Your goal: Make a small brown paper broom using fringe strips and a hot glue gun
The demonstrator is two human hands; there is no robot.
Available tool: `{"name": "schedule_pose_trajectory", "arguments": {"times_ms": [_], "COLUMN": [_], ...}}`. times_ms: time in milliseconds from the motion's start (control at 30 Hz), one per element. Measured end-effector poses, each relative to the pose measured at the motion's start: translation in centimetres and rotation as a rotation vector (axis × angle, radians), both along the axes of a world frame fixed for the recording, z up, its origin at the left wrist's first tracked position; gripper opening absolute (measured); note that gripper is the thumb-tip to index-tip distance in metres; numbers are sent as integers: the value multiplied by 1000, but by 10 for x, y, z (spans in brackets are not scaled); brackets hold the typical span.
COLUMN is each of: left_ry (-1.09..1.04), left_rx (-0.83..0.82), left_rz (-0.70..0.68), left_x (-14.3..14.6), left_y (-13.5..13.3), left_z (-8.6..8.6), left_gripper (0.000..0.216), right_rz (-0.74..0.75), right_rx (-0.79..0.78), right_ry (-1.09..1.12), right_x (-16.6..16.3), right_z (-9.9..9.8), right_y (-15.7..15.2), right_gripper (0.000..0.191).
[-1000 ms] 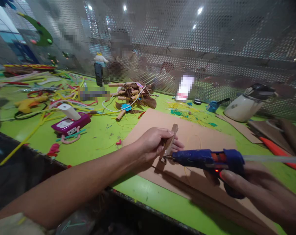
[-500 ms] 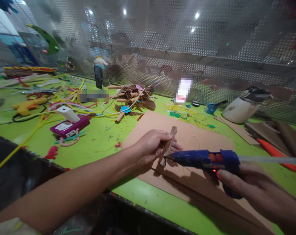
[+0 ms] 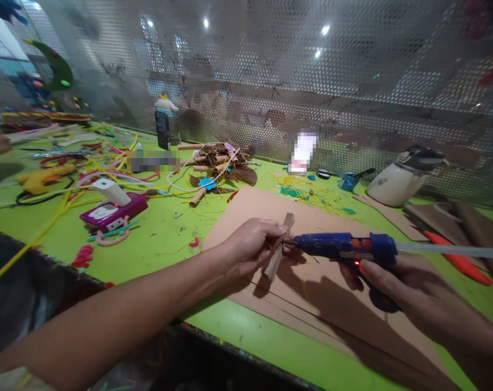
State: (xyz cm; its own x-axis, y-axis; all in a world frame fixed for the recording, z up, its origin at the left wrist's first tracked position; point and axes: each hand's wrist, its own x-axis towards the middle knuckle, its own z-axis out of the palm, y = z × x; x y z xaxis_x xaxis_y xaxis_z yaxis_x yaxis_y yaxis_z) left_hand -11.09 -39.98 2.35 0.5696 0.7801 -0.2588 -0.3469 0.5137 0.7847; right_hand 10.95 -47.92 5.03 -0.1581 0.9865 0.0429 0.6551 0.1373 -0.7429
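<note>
The left hand [image 3: 250, 244] has its fingers closed around a brown paper stick [image 3: 278, 247], held just above the cardboard sheet [image 3: 311, 282] on the green desk [image 3: 164, 228]. The stick's long axis tilts, upper end pointing away and right. From the right, the right hand [image 3: 397, 288] grips a blue glue gun [image 3: 344, 247], lying level, nozzle pointing left and touching the stick's middle. Farther back lies a pile of brown scraps [image 3: 224, 163].

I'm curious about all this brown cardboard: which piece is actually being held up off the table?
The small folded cardboard strip pinched in the left hand, at the blue glue gun nozzle. The big cardboard sheet and the rolled pieces farther back lie on the table.
</note>
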Motion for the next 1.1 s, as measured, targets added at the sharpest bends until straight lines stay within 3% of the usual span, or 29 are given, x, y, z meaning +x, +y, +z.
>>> {"name": "schedule_pose_trajectory", "arguments": {"times_ms": [267,400,633,767,867,1100], "left_ry": [63,112,53,16,61,101], "left_rx": [-1,-18,-15,-7,12,-33], "left_rz": [58,9,48,0,54,-48], "left_x": [-1,-3,-1,0,0,-3], "left_y": [1,0,-1,-1,-1,-2], "left_z": [-1,2,3,1,0,1], "left_gripper": [19,22,19,20,17,20], "right_rz": [88,173,-24,-50,-3,171], "right_rx": [5,-22,-39,-54,-41,-70], "right_ry": [-70,-70,90,126,110,16], "right_x": [2,-1,-7,-12,-14,-7], "right_z": [-4,-2,1,2,2,-2], "right_y": [-4,-9,-7,-5,-7,-10], "right_gripper": [48,47,49,48,48,38]}}
